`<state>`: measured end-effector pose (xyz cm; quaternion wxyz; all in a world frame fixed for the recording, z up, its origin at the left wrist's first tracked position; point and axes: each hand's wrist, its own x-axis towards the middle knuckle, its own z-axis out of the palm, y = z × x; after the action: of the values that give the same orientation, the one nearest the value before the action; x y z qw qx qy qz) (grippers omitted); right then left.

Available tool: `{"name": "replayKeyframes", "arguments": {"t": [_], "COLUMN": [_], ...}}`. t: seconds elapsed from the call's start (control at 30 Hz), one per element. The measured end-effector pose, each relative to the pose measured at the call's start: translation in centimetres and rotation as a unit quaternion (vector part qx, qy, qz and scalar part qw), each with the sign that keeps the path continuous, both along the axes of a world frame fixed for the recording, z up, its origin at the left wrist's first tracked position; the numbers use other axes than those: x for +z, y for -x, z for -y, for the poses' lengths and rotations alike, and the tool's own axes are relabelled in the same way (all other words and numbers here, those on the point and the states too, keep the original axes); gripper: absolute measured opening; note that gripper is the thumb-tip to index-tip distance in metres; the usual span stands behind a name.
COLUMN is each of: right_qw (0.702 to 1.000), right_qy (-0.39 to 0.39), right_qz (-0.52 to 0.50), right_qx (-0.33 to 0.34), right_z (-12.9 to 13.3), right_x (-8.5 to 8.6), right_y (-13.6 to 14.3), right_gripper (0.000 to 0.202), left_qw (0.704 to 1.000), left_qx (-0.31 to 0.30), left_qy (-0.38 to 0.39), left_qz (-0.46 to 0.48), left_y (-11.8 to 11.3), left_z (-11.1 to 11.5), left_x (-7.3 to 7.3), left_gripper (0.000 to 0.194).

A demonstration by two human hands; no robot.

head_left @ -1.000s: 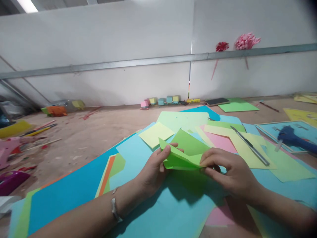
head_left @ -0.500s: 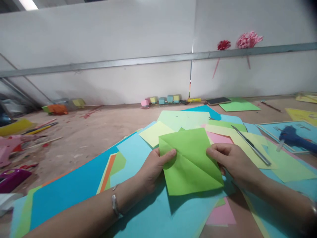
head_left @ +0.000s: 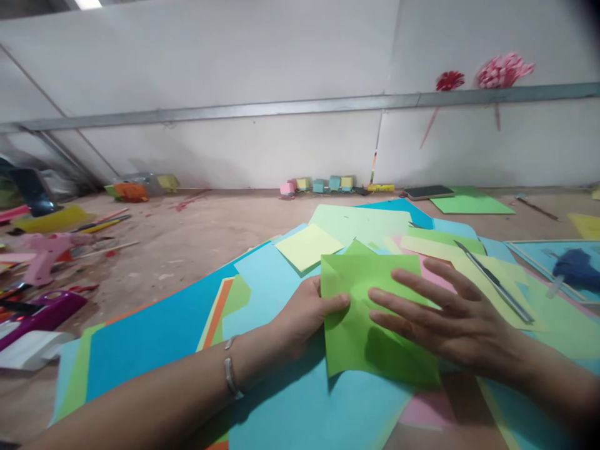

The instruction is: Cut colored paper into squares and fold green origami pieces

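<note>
Held by its left edge above light-blue sheets (casting a shadow there): a square green paper [head_left: 347,344], pinched between thumb and fingers of the left hand [head_left: 302,315]. Spread open over the paper's right side, fingers apart: the right hand [head_left: 450,319]; contact impossible to tell. Just beyond, a pale-yellow square [head_left: 309,247]; to the right, a metal craft knife [head_left: 494,281] on layered paper.
</note>
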<state>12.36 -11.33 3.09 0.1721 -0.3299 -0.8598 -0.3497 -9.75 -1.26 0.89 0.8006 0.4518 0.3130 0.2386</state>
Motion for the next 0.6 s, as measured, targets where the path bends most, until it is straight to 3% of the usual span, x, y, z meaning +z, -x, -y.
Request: {"name": "replayKeyframes", "arguments": {"t": [0.13, 0.3, 0.43, 0.6], "right_qw": [0.995, 0.989, 0.983, 0.953], "right_qy": [0.066, 0.124, 0.16, 0.211], "right_qz": [0.049, 0.027, -0.025, -0.185], "right_qx": [0.049, 0.071, 0.082, 0.111], "right_z": [-0.4, -0.7, -0.8, -1.1], "right_x": [-0.2, -0.5, -1.2, -2.2], "right_y": [0.3, 0.2, 0.0, 0.2], "right_gripper": [0.032, 0.037, 0.034, 0.024], "left_qw": [0.999, 0.994, 0.984, 0.995], "left_qx": [-0.007, -0.036, -0.1, -0.049], "left_qy": [0.031, 0.098, 0.128, 0.089], "left_qz": [0.008, 0.032, 0.068, 0.017], "left_y": [-0.1, -0.1, 0.1, 0.1], "left_z": [0.3, 0.0, -0.6, -0.2], "left_x": [0.3, 0.8, 0.8, 0.7], "left_gripper": [0.042, 0.048, 0.057, 0.061]}}
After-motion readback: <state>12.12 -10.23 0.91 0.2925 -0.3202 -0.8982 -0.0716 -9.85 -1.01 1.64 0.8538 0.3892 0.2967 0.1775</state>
